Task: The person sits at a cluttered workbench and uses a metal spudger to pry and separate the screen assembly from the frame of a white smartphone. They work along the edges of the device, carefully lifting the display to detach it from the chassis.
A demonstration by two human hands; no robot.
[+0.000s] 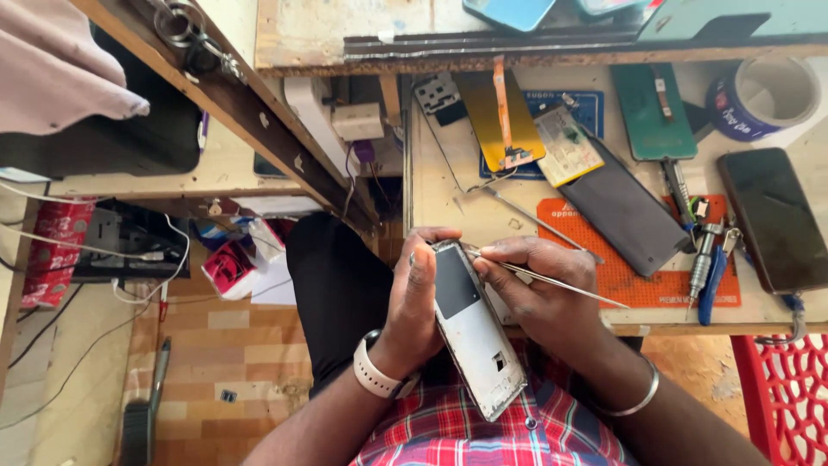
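Observation:
My left hand (pixel 412 298) grips an opened phone body (pixel 473 328) by its left edge, thumb on the upper corner; a white watch sits on that wrist. The phone is silver-framed with a dark panel near its top, held tilted over my lap. My right hand (pixel 539 289) supports the phone's right side and pinches thin metal tweezers (pixel 552 280), whose tips rest at the phone's top edge. A metal bangle circles my right wrist.
The wooden bench (pixel 448 207) holds an orange mat (pixel 655 280), a dark phone (pixel 625 216), a black phone (pixel 774 220), a yellow panel (pixel 496 121), a green panel (pixel 651 112), screwdrivers (pixel 703 259) and a tape roll (pixel 763 95). A red chair (pixel 789 397) stands right.

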